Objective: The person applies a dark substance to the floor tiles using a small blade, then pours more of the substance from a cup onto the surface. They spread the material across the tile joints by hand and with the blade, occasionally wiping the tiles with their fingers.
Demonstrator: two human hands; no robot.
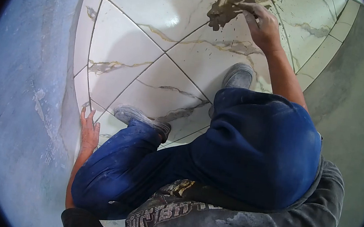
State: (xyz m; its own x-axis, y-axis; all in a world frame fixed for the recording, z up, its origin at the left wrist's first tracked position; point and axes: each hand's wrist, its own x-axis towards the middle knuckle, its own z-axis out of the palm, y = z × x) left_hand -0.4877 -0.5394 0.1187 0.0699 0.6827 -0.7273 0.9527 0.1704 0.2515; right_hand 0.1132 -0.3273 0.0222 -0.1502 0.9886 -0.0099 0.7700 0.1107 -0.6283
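Near the top of the head view, my right hand (262, 26) reaches into a patch of wet grey-brown grout (229, 5) smeared over the marble-patterned floor tiles (143, 21). Its fingers are bent together and coated with the paste; whatever they pinch, if anything, I cannot make out. At the lower left, my left hand (89, 131) has its fingers apart, resting against the white skirting tile (80, 80) by the wall. Dark joint lines run between the tiles, and small splashes of paste dot the surface around the patch.
A blue-grey wall (26, 75) rises on the left, and a greenish-grey wall (346, 113) on the right with a skirting tile (323, 55) along its foot. My dusty shoes (239, 75) stand on the tiles, with my bent knees in blue trousers (258, 143) between my arms.
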